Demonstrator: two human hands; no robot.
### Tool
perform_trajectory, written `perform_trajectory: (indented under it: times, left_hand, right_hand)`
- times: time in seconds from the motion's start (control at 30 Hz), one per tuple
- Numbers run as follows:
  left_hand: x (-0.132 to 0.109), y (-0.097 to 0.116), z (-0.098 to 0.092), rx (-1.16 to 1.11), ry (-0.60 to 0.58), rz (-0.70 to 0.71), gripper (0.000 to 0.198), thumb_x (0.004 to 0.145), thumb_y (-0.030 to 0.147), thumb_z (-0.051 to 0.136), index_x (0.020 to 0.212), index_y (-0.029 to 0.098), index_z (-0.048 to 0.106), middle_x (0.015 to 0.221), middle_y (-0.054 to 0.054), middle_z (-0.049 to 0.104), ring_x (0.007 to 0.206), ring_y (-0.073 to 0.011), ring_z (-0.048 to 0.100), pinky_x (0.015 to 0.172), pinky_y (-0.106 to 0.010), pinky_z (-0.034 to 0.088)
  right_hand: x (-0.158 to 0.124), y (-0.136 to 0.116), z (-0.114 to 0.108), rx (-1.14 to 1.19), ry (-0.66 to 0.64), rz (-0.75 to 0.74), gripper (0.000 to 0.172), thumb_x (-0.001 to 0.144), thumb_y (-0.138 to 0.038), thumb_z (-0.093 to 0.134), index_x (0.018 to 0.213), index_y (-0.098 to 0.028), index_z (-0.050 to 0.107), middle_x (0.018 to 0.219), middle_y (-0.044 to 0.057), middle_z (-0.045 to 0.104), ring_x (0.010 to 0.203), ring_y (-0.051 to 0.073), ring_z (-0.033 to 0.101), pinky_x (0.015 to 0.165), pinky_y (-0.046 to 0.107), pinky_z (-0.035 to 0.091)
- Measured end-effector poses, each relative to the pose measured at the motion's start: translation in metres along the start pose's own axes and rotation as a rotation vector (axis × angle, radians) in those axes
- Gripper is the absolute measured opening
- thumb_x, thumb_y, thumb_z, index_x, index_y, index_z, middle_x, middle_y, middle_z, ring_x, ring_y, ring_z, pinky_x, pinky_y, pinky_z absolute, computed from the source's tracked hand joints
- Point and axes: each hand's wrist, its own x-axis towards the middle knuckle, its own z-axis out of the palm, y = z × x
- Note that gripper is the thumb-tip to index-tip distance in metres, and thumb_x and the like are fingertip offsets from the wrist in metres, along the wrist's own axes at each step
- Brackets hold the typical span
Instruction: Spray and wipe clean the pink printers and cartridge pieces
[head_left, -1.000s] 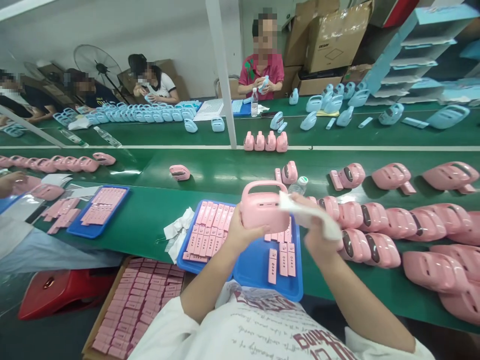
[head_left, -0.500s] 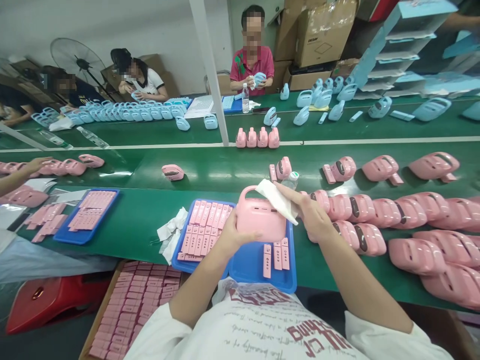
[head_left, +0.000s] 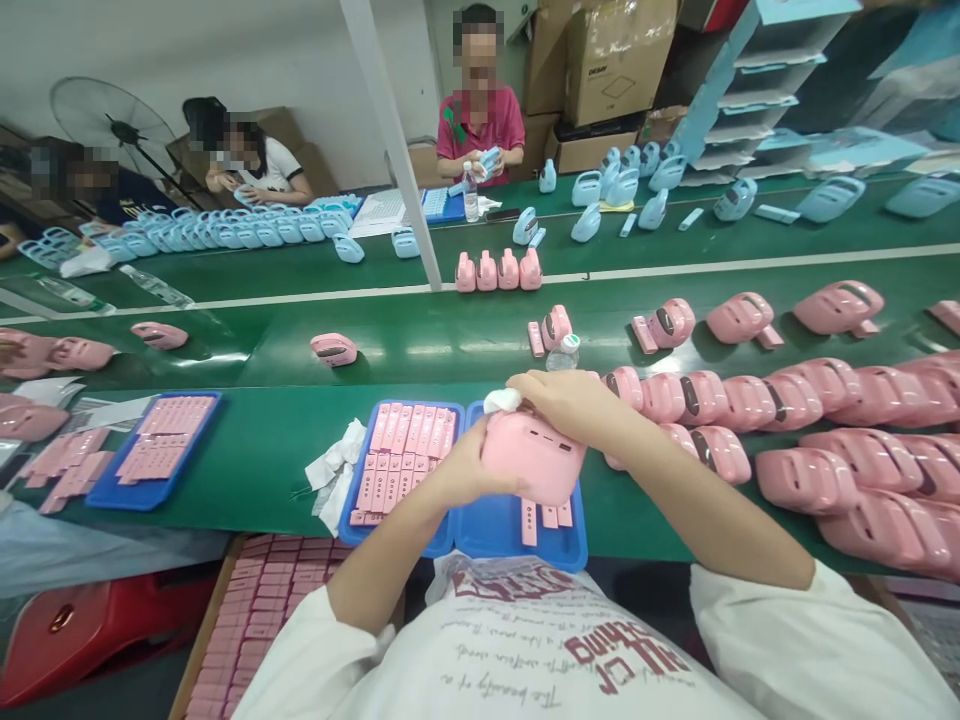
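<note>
Green worktop (head_left: 262, 440), near edge, left to right.

- Blue tray, small (head_left: 154, 492): tilted, near the worktop's near edge; pink strips laid inside.
- White wipes (head_left: 334, 470): crumpled heap, just beside the left edge of the next tray.
- Blue tray, filled (head_left: 349, 510): at the near edge; more pink strips, in rows.
- Left hand (head_left: 469, 465): clamped on the left end of the pink case, thumb along its lower front. A sound hold; best kept to the end and bottom, so that no fresh print lands on the glossy face.
- White cloth (head_left: 501, 401): one, bunched at the top left corner of the case; remainder hidden. Better spread flat under the fingers than left as a wad.
- Pink case (head_left: 536, 455): one, held above the right-hand blue tray (head_left: 484, 535), tilted, socket row facing the wearer. The step in hand appears to be wiping; light strokes would suit, with cloth kept out of the sockets.
- Right hand (head_left: 562, 400): bent over the top of the case, closed on the cloth; exact finger grip cannot be told.
- Pink cases, finished row unverified (head_left: 742, 400): many, packed toward the right; elbow clearance advisable.
</note>
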Motion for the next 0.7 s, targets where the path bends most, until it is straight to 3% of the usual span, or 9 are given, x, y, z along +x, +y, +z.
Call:
perform_trajectory:
  times: [0.2, 0.33, 0.43, 0.5, 0.57, 0.63, 0.7]
  left_hand:
    - [0.000, 0.000, -0.006, -0.083, 0.159, 0.075, 0.081, 0.047, 0.036, 0.087, 0.120, 0.017, 0.057, 0.120, -0.013, 0.063, 0.112, -0.0352, 0.059, 0.084, -0.041, 0.053]
    - [0.002, 0.000, -0.007, -0.042, 0.046, 0.063, 0.081, 0.053, 0.036, 0.085, 0.126, 0.019, 0.054, 0.121, -0.012, 0.063, 0.112, -0.0338, 0.059, 0.086, -0.041, 0.053]
    - [0.003, 0.000, -0.005, 0.102, -0.018, 0.021, 0.091, 0.052, 0.034, 0.087, 0.133, 0.020, 0.050, 0.128, -0.014, 0.059, 0.116, -0.0353, 0.057, 0.091, -0.045, 0.050]
    - [0.004, -0.002, -0.003, 0.160, 0.011, 0.034, 0.094, 0.051, 0.034, 0.088, 0.136, 0.023, 0.049, 0.132, -0.013, 0.057, 0.119, -0.0354, 0.055, 0.095, -0.046, 0.048]
    - [0.006, -0.007, -0.002, 0.070, 0.074, 0.088, 0.092, 0.051, 0.041, 0.088, 0.134, 0.024, 0.051, 0.132, -0.012, 0.057, 0.121, -0.0347, 0.054, 0.097, -0.045, 0.047]
    - [0.008, -0.014, 0.000, -0.171, 0.104, 0.077, 0.088, 0.056, 0.060, 0.080, 0.131, 0.023, 0.052, 0.128, -0.013, 0.060, 0.119, -0.0341, 0.055, 0.092, -0.043, 0.050]
    - [0.009, -0.023, 0.005, -0.490, -0.004, -0.070, 0.088, 0.065, 0.078, 0.061, 0.131, 0.021, 0.052, 0.123, -0.015, 0.063, 0.113, -0.0341, 0.059, 0.081, -0.042, 0.054]
  right_hand:
    - [-0.017, 0.017, 0.009, 0.150, 0.020, 0.222, 0.023, 0.097, -0.027, 0.040, 0.106, -0.020, 0.060, 0.078, 0.003, 0.069, 0.062, 0.017, 0.059, 0.052, 0.026, 0.026]
    - [-0.017, 0.013, 0.009, 0.154, 0.035, 0.262, 0.025, 0.096, -0.028, 0.042, 0.109, -0.020, 0.062, 0.085, 0.004, 0.071, 0.065, 0.018, 0.060, 0.052, 0.026, 0.027]
    - [-0.009, 0.007, 0.007, 0.135, 0.078, 0.145, 0.022, 0.091, -0.021, 0.046, 0.103, -0.020, 0.065, 0.091, 0.004, 0.072, 0.068, 0.017, 0.062, 0.053, 0.026, 0.030]
    - [-0.007, 0.008, 0.007, 0.171, 0.162, 0.058, 0.023, 0.087, -0.015, 0.047, 0.099, -0.020, 0.067, 0.093, 0.003, 0.073, 0.073, 0.017, 0.064, 0.055, 0.025, 0.035]
    - [-0.010, 0.014, 0.010, 0.253, 0.303, 0.019, 0.025, 0.086, -0.014, 0.046, 0.096, -0.020, 0.068, 0.092, 0.003, 0.074, 0.077, 0.016, 0.066, 0.060, 0.024, 0.041]
    - [-0.018, 0.020, 0.015, 0.351, 0.469, 0.009, 0.027, 0.089, -0.016, 0.043, 0.098, -0.020, 0.068, 0.093, 0.003, 0.074, 0.083, 0.016, 0.068, 0.068, 0.025, 0.048]
    - [-0.025, 0.024, 0.022, 0.404, 0.645, -0.021, 0.029, 0.091, -0.019, 0.041, 0.101, -0.020, 0.068, 0.096, 0.004, 0.075, 0.088, 0.017, 0.070, 0.074, 0.027, 0.052]
